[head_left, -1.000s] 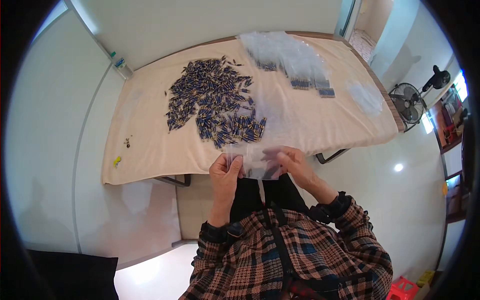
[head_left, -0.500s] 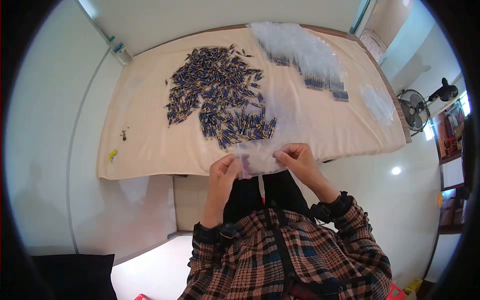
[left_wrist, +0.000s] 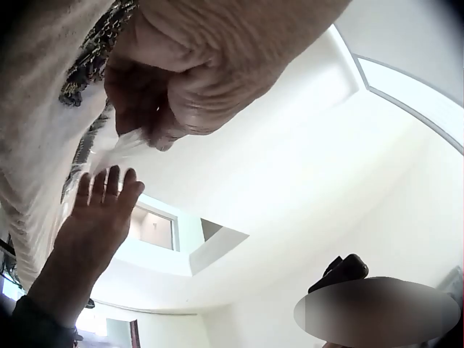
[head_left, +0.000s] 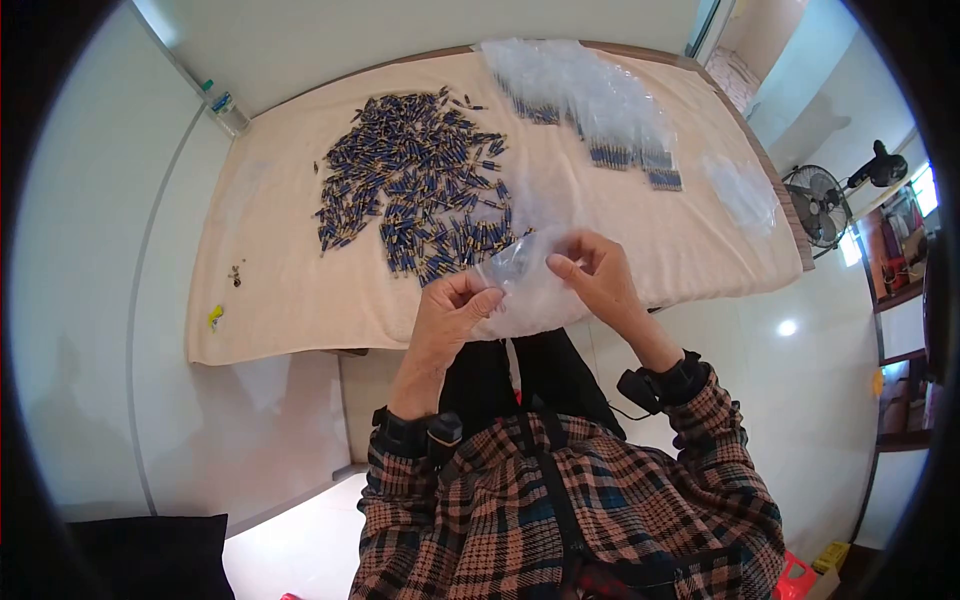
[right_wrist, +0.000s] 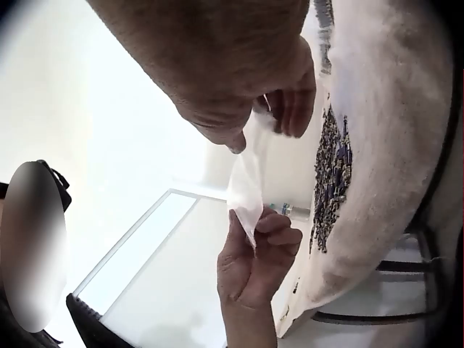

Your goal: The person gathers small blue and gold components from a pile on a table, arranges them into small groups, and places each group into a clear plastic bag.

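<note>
- Here we go: our left hand pinches a clear, flat plastic bag at the cloth-covered, cream bench's near edge!
- Our right hand: fingers extended, loose, by the bag's other side.

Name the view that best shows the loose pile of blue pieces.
The head view: it shows nearly all the pile from above. The right wrist shows it foreshortened; the left wrist shows only part.

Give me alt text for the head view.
The left hand pinches a clear plastic bag, the right hand at its other side. On the cloth-covered table lie piled blue, gold-tipped pieces and, rightward, clear bags of them.
</note>
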Motion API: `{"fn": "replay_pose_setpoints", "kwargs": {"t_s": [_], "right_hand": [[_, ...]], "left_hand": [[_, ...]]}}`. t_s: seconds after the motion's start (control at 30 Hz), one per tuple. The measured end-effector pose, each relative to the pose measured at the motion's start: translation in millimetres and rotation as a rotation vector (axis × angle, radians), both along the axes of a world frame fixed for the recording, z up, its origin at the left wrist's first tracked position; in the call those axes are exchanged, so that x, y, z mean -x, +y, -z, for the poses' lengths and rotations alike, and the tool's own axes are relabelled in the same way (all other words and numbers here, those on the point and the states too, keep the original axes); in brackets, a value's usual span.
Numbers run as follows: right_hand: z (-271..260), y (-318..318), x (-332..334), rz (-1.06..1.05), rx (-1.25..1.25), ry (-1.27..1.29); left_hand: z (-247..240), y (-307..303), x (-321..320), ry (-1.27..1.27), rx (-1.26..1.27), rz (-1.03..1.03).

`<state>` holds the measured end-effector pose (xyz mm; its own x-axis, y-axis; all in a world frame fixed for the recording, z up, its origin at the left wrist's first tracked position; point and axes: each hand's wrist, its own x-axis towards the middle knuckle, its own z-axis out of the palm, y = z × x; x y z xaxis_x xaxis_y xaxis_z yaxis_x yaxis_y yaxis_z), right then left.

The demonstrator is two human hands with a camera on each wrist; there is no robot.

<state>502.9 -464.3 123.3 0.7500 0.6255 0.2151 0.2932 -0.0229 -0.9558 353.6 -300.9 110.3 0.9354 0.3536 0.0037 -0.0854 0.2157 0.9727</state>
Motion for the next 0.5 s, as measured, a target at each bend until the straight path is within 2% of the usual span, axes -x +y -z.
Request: {"fn": "replay_pose_setpoints", "kwargs": {"t_s": [0.03,0.07,0.17,0.2,0.27,0.33,0.5], "right_hand": [[-2.4,1.9,2.6,0.114,-0.126,-0.111],[-7.5,0.4,3.8,0.112,-0.129,-0.114],[-25.5,-9.2,6.5,0.268,-0.158,-0.694],[-24.9,-8.7,10.8,0.273,-0.162,-0.697],[-22.3,-4.2,24.4,-0.033,-0.158,-0.514],[-19.2,2.3,32.4,-0.039,-0.144,-0.48],[-24.9,10.3,34.9,-0.109,-0.123,-0.327]], "left_hand": [[-1.4,-0.2,-2.0,-0.036,0.006,-0.019],[-2.9,-0.4,-3.3,-0.039,0.003,-0.021],[-6.5,-2.9,-9.0,-0.059,-0.033,-0.093],[-7.5,-4.3,-11.6,-0.062,-0.037,-0.09],[-9.9,-9.2,-19.3,-0.07,-0.073,-0.153],[-12.7,-15.2,-26.4,-0.082,-0.095,-0.18],[-22.9,-22.5,-23.4,-0.172,0.037,-0.16]]}}
